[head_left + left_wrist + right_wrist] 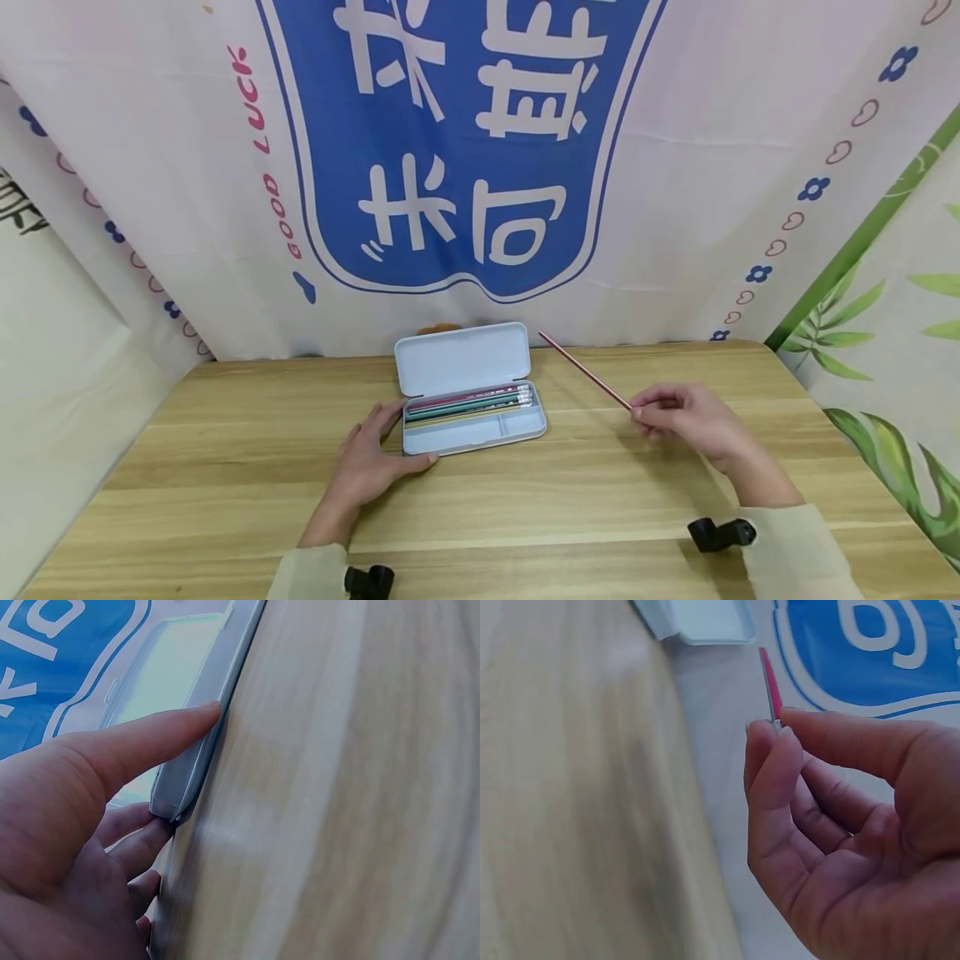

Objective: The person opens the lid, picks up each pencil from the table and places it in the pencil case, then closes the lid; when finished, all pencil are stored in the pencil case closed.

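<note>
A light blue pencil case (450,439) lies on the table with its lid (463,360) raised at the back. Several pencils (465,404) lie side by side in its rear compartment, their tips to the left. My left hand (367,461) holds the case's left end, thumb along the front edge and fingers round the far side; the left wrist view shows the thumb (161,742) against the case wall. Off to the right of the case, my right hand (686,419) pinches a red pencil (585,371) by its near end between thumb and fingertips. The pencil slants up and leftward, above the table.
The front compartment of the case has a small divider (502,426). Behind the wooden table (525,517) hangs a white cloth with a blue printed panel (465,233). Something orange-brown (439,328) shows behind the lid. Each wrist wears a black camera (722,534).
</note>
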Tool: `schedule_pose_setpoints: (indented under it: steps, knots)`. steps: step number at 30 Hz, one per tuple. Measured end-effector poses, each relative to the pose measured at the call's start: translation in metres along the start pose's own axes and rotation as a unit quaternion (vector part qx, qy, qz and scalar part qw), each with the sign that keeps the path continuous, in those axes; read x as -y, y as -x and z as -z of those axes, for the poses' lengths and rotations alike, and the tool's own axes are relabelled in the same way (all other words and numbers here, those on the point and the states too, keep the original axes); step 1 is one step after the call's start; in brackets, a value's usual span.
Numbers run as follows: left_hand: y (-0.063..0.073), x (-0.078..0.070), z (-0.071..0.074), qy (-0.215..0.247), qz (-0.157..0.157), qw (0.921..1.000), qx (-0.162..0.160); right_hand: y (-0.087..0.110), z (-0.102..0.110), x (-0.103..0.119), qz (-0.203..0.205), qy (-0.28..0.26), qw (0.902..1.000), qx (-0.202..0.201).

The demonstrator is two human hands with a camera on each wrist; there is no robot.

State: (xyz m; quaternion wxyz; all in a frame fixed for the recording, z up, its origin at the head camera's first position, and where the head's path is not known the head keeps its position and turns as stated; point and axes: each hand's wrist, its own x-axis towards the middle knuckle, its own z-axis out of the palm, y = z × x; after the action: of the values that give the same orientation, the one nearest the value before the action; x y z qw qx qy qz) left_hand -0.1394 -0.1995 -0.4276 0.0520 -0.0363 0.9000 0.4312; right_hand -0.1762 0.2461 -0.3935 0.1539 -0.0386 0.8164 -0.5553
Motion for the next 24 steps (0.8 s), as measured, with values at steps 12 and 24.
schedule_pose_setpoints:
  steps: [12, 24]
  knots:
    - [0.002, 0.0, 0.001, 0.004, 0.0, 1.0, -0.002, -0.005, -0.019, 0.02, 0.021, 0.009, 0.9997, -0.003]
    - [0.002, 0.001, 0.0, -0.005, -0.001, 1.0, -0.007, -0.063, -0.08, 0.047, 0.054, 0.126, 0.9895, -0.045]
